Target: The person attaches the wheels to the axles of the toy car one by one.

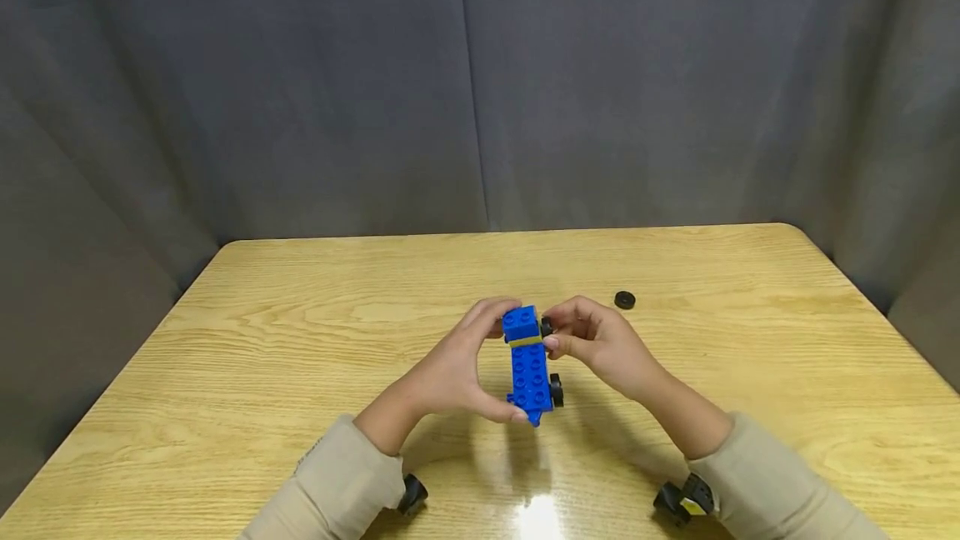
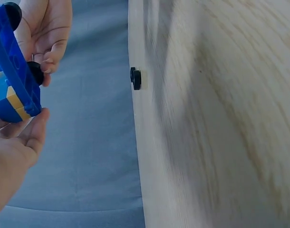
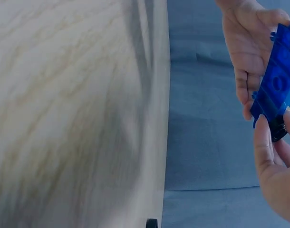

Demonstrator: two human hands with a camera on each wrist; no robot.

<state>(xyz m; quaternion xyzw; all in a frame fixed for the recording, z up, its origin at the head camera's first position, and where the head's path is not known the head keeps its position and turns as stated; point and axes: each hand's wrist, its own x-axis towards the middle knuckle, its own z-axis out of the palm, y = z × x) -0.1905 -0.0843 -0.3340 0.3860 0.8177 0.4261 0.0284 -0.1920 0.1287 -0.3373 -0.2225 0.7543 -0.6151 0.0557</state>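
A blue toy car (image 1: 531, 377) of studded building bricks, with a yellow strip near its far end, is held above the table. My left hand (image 1: 465, 365) grips it lengthwise, thumb at the near end and fingers at the far end. My right hand (image 1: 611, 348) pinches the far black wheel (image 1: 547, 327) on the car's right side between thumb and fingers. Another black wheel (image 1: 556, 390) sits on the same side, nearer me. In the right wrist view the car's blue underside (image 3: 277, 83) shows; my right fingertips partly cover the wheel (image 3: 278, 130) there.
A loose black wheel (image 1: 625, 300) lies on the wooden table (image 1: 300, 357), beyond my right hand. Grey curtains (image 1: 337, 107) hang behind the table and along both sides. Black devices (image 1: 412, 494) show beside both sleeves.
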